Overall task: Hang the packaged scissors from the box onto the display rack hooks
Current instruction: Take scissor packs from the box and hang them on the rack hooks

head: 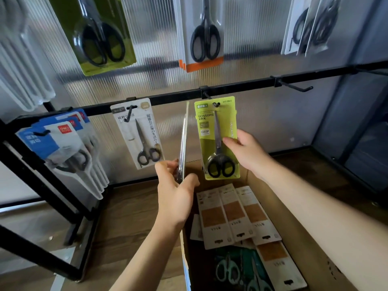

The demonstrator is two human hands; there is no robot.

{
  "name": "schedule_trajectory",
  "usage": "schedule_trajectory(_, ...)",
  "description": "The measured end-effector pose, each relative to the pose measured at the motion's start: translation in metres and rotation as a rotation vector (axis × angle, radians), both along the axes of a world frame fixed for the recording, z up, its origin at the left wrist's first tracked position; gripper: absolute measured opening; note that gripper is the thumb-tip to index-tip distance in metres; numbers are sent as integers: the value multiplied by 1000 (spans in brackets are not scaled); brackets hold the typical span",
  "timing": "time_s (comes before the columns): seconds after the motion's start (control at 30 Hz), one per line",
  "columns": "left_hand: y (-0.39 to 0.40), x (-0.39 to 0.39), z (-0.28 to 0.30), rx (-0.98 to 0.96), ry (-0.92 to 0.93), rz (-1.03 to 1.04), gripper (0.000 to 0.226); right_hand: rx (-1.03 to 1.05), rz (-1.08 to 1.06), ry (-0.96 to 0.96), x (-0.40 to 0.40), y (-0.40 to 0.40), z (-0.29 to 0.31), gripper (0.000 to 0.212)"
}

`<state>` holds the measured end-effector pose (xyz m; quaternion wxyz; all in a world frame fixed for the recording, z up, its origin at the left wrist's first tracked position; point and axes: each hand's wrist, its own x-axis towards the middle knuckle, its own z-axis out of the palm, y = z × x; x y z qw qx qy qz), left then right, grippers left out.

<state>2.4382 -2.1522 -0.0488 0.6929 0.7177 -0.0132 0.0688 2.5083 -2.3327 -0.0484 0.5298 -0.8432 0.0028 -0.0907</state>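
Hanging along the black rack rail (231,86), left to right, the following are recorded.

1. Blue-and-white scissors packs (63,148): several are stacked on the far-left hook, tilted forward.
2. White scissors pack (139,133) with black-handled scissors: it is hung on the next hook along the rail, just left of the left hand.
3. Left hand (176,190): it is raised above the near-left corner of the box, fingers and thumb clamped on the lower end of an edge-on scissors pack (183,143). That pack is held upright, seen only as a thin strip, between the white pack and the green pack; its top is just below the rail and is not on a hook.
4. Green scissors pack (218,139), printed "SCISSORS" and "GRIP", with black-handled scissors: its hang hole is threaded on the rail hook (211,99). Its right edge is pinched at mid-height by the right hand (245,152), thumb on the front.
5. Empty hook (296,86): it is fixed on the rail, well to the right of the green pack.
6. Cardboard box (304,238): it is set on the wooden floor below both hands. Further packs are laid inside, three tan-backed packs (233,215) face down in a row, and teal-handled scissors (231,269) nearer the camera.

Upper row: a green pack (98,32), an orange-trimmed white pack (203,34) and white packs (310,26) are hung above.
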Motion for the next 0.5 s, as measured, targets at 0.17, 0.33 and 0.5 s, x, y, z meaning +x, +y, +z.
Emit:
schedule_trajectory(0.17,-3,0,4,-116,36,-108,41,4,-37,1,18,1,6,24)
schedule_trajectory(0.33,-1,2,1,-85,22,-98,50,1,-69,4,35,5,10,27)
schedule_trajectory(0.5,-1,5,-2,33,-28,-136,69,-28,-124,36,51,9,13,30)
